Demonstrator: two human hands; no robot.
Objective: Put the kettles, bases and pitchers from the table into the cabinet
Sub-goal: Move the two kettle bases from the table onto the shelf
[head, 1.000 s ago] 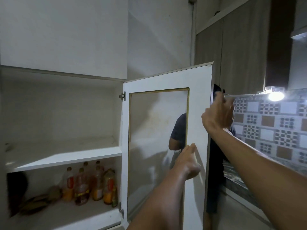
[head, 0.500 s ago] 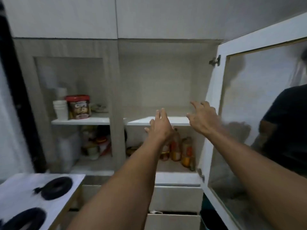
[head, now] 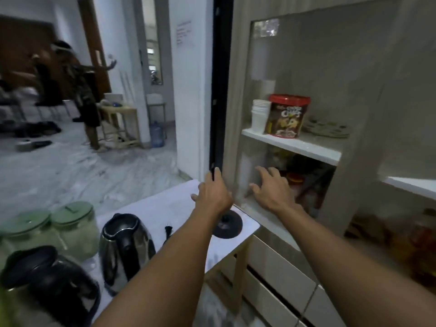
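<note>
Left hand (head: 213, 197), grip open and empty, hangs directly over the base (head: 227, 224) on the tabletop (head: 165, 204); right hand (head: 271, 190), apparently also open, reaches toward the cabinet (head: 349, 190).

Green-lidded pitchers (head: 73, 230), red-lidded tub (head: 287, 116)

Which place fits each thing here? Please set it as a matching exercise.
1. steel kettle with black handle
2. round black kettle base
3. red-lidded cereal tub
4. green-lidded clear pitcher

a. cabinet shelf, beside stacked white cups
b. table's end nearest the cabinet
c. left of the steel kettle
d. table, between pitcher and black plug

Pairs: 1-d, 2-b, 3-a, 4-c
</note>
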